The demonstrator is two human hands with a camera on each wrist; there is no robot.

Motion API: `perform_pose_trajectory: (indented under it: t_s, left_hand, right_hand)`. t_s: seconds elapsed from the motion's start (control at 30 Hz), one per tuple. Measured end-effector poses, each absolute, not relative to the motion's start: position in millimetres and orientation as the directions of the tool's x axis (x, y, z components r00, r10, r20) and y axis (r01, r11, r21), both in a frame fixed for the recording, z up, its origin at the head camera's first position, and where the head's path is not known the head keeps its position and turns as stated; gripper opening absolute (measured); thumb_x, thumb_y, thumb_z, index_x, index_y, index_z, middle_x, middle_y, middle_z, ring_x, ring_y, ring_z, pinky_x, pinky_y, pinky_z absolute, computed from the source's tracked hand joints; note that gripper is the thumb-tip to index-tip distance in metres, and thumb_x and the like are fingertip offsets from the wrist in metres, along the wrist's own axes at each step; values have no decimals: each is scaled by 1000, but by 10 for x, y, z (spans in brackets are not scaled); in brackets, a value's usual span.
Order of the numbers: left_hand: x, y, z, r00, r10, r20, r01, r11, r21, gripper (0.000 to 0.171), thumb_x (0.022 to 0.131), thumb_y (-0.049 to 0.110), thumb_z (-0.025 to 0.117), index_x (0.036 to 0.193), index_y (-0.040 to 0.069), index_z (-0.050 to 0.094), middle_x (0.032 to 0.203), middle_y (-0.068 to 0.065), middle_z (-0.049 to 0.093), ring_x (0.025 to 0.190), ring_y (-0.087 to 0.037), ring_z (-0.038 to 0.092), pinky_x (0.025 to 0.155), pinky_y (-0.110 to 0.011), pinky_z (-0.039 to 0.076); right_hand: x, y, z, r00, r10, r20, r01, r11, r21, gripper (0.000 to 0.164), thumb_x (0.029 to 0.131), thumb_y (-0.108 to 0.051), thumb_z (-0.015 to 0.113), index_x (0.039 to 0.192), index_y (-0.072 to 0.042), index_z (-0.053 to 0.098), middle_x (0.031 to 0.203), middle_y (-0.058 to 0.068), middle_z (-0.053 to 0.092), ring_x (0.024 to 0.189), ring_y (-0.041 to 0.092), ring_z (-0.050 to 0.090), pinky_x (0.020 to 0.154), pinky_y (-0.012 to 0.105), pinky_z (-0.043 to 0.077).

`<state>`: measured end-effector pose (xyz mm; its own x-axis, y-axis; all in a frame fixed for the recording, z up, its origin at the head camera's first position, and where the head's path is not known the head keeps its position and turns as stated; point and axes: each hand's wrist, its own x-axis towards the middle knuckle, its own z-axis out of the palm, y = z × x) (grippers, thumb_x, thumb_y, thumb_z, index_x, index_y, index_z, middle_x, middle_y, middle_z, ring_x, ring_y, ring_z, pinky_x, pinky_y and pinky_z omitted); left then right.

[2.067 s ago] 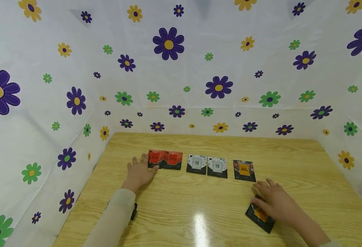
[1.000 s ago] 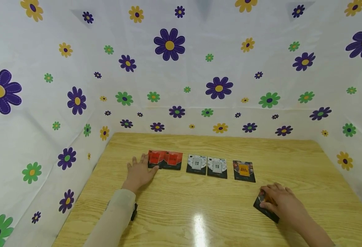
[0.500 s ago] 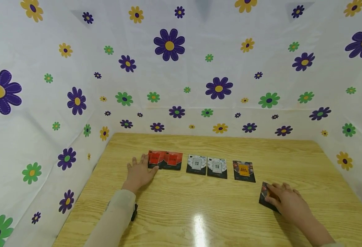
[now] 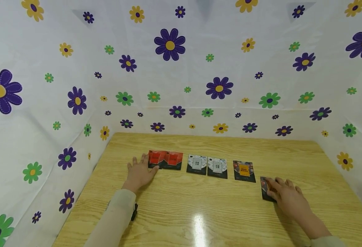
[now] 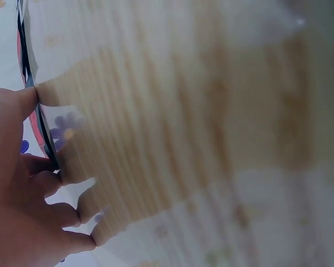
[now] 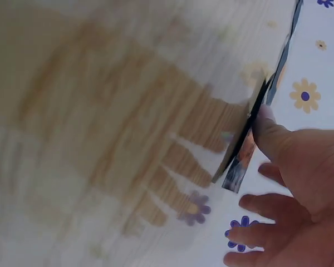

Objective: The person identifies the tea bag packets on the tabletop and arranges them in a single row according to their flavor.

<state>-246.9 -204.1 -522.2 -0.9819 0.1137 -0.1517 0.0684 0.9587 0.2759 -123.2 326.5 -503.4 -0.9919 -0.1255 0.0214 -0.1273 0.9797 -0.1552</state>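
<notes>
Two red-and-black sachets [image 4: 173,160] lie side by side at the left of a row on the wooden table. My left hand [image 4: 139,174] rests flat beside them with fingers spread; its thumb and index finger touch the leftmost one. In the left wrist view, the thumb [image 5: 26,101] meets that sachet's edge. My right hand [image 4: 289,200] pinches an orange-labelled black sachet [image 4: 265,192] between thumb and fingers, partly covering it. The right wrist view has this sachet [image 6: 239,164] tilted near the glossy surface. A matching orange-labelled sachet [image 4: 244,171] lies just left of it.
Two white-and-black sachets [image 4: 197,164] lie in the middle of the row. The table [image 4: 181,212] is glossy wood grain. White cloth walls [image 4: 193,68] with printed flowers rise along its back and both sides. A small black object [image 4: 134,212] shows beside the left sleeve.
My right hand has moved the orange-labelled sachet away from me, up toward the row's right end, and turned it from slanted to nearly straight. My left hand has stayed in place.
</notes>
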Motion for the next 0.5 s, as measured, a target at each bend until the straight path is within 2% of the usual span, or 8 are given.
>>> perform_pose_trajectory:
  t_s: [0.13,0.23,0.5]
  left_hand:
    - [-2470,-2038,-5219,-982,112,-154,66,959,277,88,108,60,45,168,2,19,174,-22,19,156,-62,10,122,-81,11]
    - [-2477,-2037,-5220,-982,112,-155,66,959,275,88,108,61,44,169,2,18,174,-22,19,157,-61,10,122,-81,12]
    - [-2468,-2038,-5215,-982,107,-156,61,959,278,86,108,58,46,168,1,20,174,-23,20,157,-61,11,122,-80,12]
  right_hand:
    - [-1274,3280,-4997,-998,-52,33,-56,991,-125,65,99,-39,72,144,5,58,141,39,57,130,70,44,101,83,38]
    - [-1298,3288,-4980,-999,-22,28,-25,992,-121,67,98,-42,72,140,9,61,138,38,60,131,69,43,102,83,37]
    - [-1402,3287,-4996,-1000,-21,21,-23,989,-148,68,101,-45,67,141,9,60,138,38,60,131,68,43,104,82,36]
